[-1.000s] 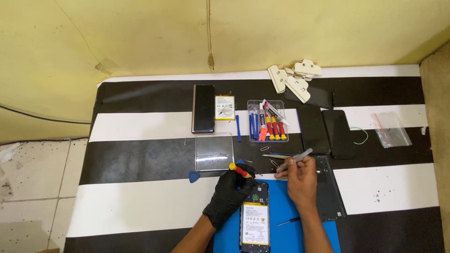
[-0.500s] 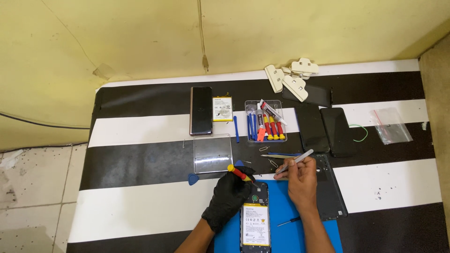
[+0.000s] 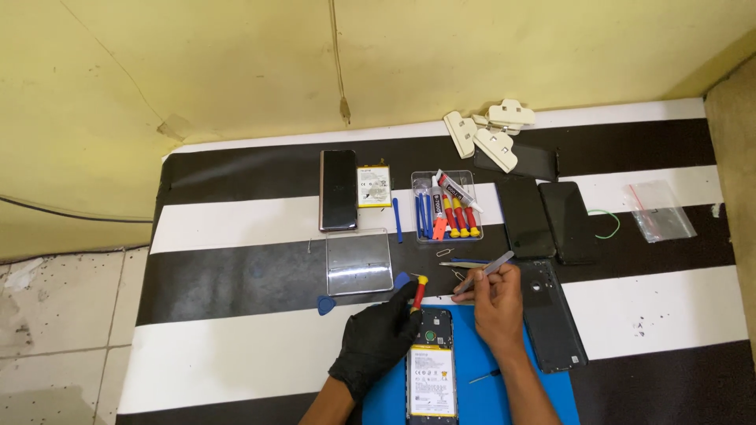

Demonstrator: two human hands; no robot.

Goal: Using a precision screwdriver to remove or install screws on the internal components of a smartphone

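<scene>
Working over the opened phone (image 3: 431,370) on the blue mat (image 3: 480,378), the gloved left hand (image 3: 376,346) grips a red-handled screwdriver (image 3: 419,293); the right hand (image 3: 496,303) pinches tweezers (image 3: 484,271); steadiest if both wrists rest on the table (image 3: 236,346).

Red-handled screwdriver (image 3: 419,293) tilted, opened phone (image 3: 431,364) face down on blue mat, grey metal tool (image 3: 496,264) slanting above it

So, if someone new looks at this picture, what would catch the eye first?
Probably the black-and-white striped mat that covers the work surface. Near its lower edge lies an opened phone with a yellow-labelled battery, on a blue pad. The black-gloved left hand holds a red-and-yellow screwdriver beside it, and the bare right hand holds a grey tool.
</scene>
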